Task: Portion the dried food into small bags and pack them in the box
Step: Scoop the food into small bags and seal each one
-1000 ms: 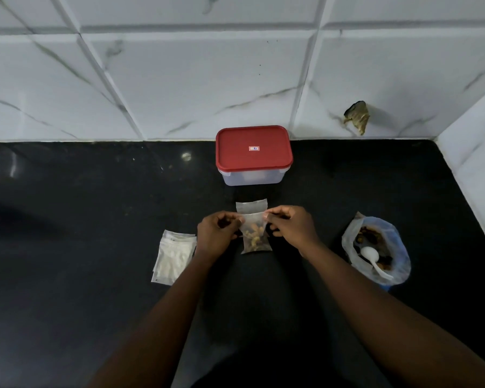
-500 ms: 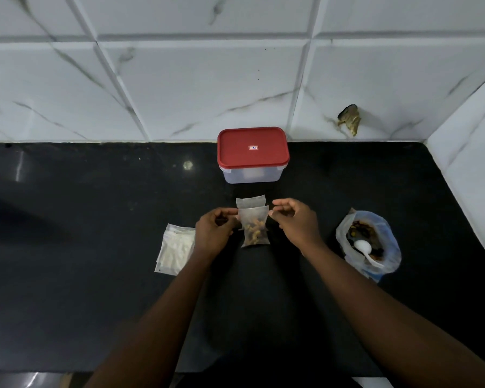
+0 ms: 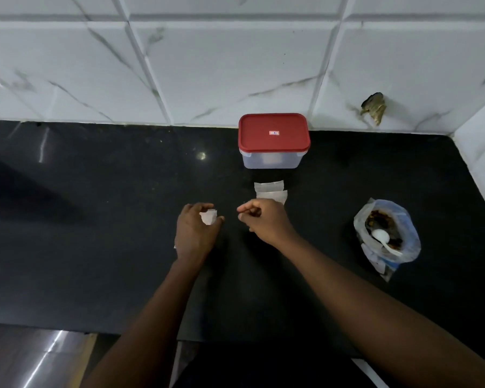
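While left hand (image 3: 196,233) pinches one small bag (image 3: 209,217) over dark surface (image 3: 95,219), which stretches wide leftward, right hand (image 3: 266,222) curls fingers; whether holding anything, cannot tell. Two small bags (image 3: 270,189) overlap just beyond. One box (image 3: 269,161) behind, red lid (image 3: 273,141) on. One open bag (image 3: 410,233), dried food (image 3: 375,217) and one spoon (image 3: 381,236) inside, near right wall (image 3: 482,152).

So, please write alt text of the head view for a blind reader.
A person's left hand holds a small white bag over a black counter, the right hand curled beside it. Behind lie two more bags and a red-lidded box; a food bag with a white spoon sits right.
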{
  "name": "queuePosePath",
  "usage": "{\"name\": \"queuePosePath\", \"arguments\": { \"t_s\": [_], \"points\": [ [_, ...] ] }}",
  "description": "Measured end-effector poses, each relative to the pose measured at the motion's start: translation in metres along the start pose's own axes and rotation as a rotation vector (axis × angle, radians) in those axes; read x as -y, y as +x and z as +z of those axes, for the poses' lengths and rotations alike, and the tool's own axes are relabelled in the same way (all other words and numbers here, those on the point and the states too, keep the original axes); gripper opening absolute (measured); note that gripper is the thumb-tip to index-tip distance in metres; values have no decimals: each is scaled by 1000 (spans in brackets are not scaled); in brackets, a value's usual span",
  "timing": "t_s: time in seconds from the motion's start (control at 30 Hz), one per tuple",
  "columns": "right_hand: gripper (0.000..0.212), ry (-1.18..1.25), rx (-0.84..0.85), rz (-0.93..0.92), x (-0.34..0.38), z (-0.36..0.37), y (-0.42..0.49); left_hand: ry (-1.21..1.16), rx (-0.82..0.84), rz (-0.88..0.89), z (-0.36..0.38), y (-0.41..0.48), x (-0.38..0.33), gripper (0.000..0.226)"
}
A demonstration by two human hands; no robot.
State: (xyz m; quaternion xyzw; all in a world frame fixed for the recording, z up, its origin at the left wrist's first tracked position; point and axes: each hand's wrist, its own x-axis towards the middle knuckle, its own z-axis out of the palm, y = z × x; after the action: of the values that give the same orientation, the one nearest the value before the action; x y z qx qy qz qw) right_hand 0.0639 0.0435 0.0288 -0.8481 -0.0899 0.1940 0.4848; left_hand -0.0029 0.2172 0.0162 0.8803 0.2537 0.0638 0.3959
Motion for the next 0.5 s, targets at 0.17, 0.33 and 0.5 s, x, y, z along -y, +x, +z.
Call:
{"name": "queuePosePath", "arguments": {
  "t_s": [0.17,0.33,0.5],
  "points": [
    [13,3,42,79,11,41,14,97,-37,-96,-14,7,22,43],
    [6,30,36,194,14,73,24,120,-2,-170,-24,14,35,49],
    [16,90,-4,311,19,91,30,57,42,-196,-25,21,50,40]
  ]
}}
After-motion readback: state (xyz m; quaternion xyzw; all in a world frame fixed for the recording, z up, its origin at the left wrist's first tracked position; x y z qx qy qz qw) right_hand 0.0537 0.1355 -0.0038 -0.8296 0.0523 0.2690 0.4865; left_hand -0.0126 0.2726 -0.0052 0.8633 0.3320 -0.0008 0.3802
